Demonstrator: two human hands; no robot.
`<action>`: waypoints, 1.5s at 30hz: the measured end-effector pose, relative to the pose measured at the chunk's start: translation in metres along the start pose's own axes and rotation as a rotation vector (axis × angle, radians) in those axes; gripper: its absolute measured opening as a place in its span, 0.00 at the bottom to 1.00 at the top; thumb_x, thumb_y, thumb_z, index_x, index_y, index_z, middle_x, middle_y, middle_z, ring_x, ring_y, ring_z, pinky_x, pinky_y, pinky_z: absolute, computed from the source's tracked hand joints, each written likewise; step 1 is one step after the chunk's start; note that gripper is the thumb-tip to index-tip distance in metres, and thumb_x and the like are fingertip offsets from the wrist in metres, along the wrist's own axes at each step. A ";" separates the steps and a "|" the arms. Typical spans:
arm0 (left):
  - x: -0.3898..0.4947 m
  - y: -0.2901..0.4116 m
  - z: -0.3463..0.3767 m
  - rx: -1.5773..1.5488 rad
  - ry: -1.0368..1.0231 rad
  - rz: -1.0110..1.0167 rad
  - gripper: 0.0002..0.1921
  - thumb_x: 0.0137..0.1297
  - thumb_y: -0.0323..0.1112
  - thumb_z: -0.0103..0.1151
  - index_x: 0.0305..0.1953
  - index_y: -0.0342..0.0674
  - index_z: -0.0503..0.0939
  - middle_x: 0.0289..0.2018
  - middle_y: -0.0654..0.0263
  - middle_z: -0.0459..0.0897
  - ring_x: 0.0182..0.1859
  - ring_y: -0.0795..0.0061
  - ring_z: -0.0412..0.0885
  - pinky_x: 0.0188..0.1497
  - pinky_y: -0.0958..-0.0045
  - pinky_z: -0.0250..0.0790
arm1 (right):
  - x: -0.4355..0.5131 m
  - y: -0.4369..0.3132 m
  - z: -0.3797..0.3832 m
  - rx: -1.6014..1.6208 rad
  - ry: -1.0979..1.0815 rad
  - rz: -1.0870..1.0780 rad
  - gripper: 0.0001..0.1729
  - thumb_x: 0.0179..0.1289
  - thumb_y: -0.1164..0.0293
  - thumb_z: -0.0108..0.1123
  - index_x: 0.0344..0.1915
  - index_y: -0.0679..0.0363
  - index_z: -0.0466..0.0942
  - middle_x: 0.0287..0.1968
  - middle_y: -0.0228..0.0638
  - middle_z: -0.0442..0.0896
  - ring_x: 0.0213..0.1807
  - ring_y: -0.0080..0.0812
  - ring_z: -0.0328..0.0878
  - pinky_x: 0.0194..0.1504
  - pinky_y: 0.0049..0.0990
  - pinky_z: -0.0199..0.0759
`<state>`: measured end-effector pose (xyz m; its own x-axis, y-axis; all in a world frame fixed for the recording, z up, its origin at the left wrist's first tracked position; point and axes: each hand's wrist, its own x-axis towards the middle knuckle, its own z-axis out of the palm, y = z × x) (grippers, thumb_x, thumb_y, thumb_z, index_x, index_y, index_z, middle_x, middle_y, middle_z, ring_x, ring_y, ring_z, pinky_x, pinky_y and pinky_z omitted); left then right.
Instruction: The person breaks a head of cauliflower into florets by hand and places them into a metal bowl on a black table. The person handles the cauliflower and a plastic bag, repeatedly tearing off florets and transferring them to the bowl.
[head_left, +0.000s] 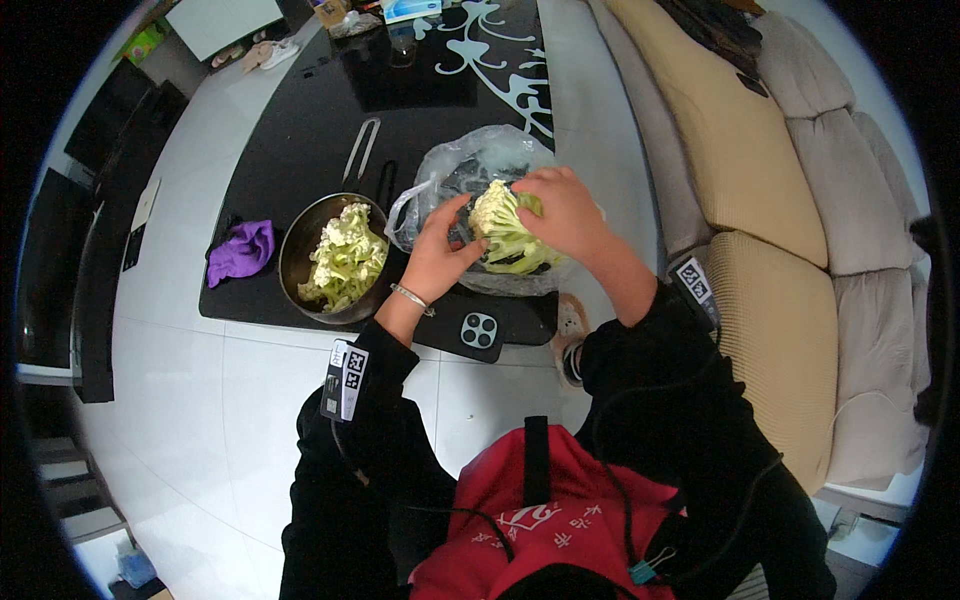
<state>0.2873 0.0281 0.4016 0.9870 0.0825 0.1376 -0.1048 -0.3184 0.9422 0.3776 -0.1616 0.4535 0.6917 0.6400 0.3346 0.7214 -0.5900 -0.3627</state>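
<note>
A piece of cauliflower (514, 232) with pale green stems is held in my right hand (562, 210), thumb and fingers about its upper right side. My left hand (440, 255) curves around its left side, thumb tip at the edge; whether it grips is unclear. Beneath both hands lies an open clear plastic bag (487, 154), its inside partly hidden. To the left, a metal pan (294, 251) holds cut cauliflower florets (351, 255). The pan's long looped handle (362, 150) points away from me.
The black table (300, 142) bears a purple cloth (241, 253) left of the pan and a phone (461, 330) at the near edge. Boxes and bags (375, 19) sit at its far end. A sofa (757, 300) runs along the right.
</note>
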 end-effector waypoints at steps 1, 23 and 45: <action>0.001 0.000 0.000 -0.001 -0.005 0.015 0.35 0.53 0.32 0.66 0.63 0.44 0.64 0.60 0.55 0.66 0.57 0.63 0.69 0.47 0.70 0.72 | 0.002 0.001 0.003 -0.065 -0.041 0.032 0.18 0.50 0.68 0.61 0.44 0.55 0.79 0.44 0.35 0.79 0.49 0.39 0.71 0.50 0.38 0.64; 0.013 -0.010 0.005 0.100 0.057 0.150 0.31 0.55 0.31 0.62 0.61 0.38 0.66 0.54 0.48 0.72 0.54 0.53 0.73 0.53 0.66 0.68 | 0.027 0.017 0.018 0.137 -0.232 -0.107 0.14 0.49 0.66 0.65 0.38 0.56 0.77 0.40 0.32 0.78 0.49 0.37 0.69 0.52 0.39 0.57; 0.012 0.037 0.009 0.666 0.134 0.501 0.31 0.46 0.25 0.61 0.57 0.44 0.71 0.56 0.59 0.71 0.58 0.53 0.68 0.60 0.61 0.62 | 0.015 0.013 0.019 -0.036 -0.067 -0.211 0.11 0.48 0.72 0.62 0.36 0.54 0.82 0.43 0.28 0.76 0.51 0.35 0.68 0.51 0.38 0.60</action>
<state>0.2962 0.0087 0.4357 0.8160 -0.1187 0.5658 -0.3912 -0.8339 0.3893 0.3963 -0.1501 0.4377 0.5225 0.7815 0.3410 0.8513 -0.4560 -0.2594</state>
